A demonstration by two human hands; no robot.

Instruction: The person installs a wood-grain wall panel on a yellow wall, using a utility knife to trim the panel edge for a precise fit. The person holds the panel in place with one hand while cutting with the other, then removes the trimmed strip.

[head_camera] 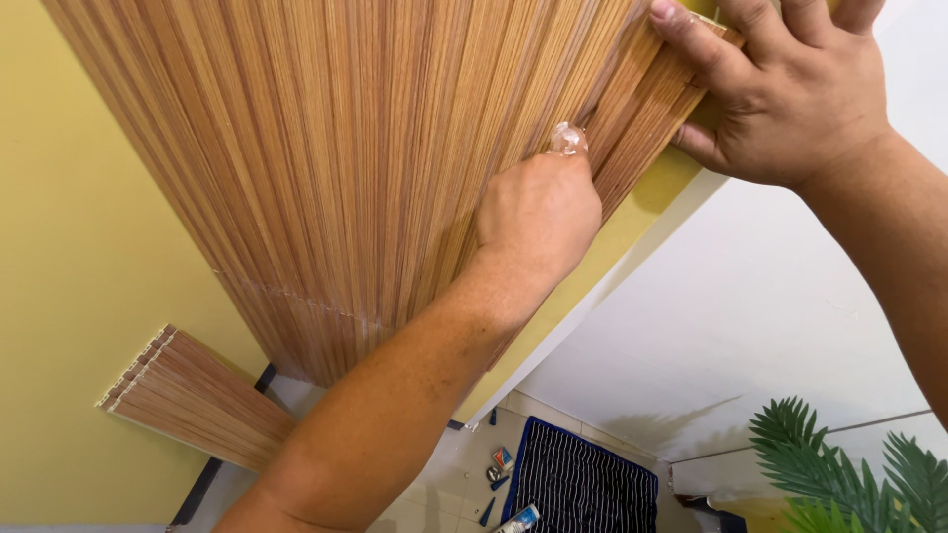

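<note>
Wood-grain wall panel (326, 148): left hand (538, 212) fisted, right hand (790, 89) pressing flat.

the left hand (538, 212) is closed around a small clear object (568, 138) and presses it on the wood-look panel (336, 148) that covers the yellow wall (69, 276). the right hand (780, 84) lies flat on the panel's upper edge. a spare panel (193, 400) leans on the wall lower down. on the floor (434, 489) lie a striped mat (578, 484) and small tools. a green plant (859, 474) is at the lower right.
</note>
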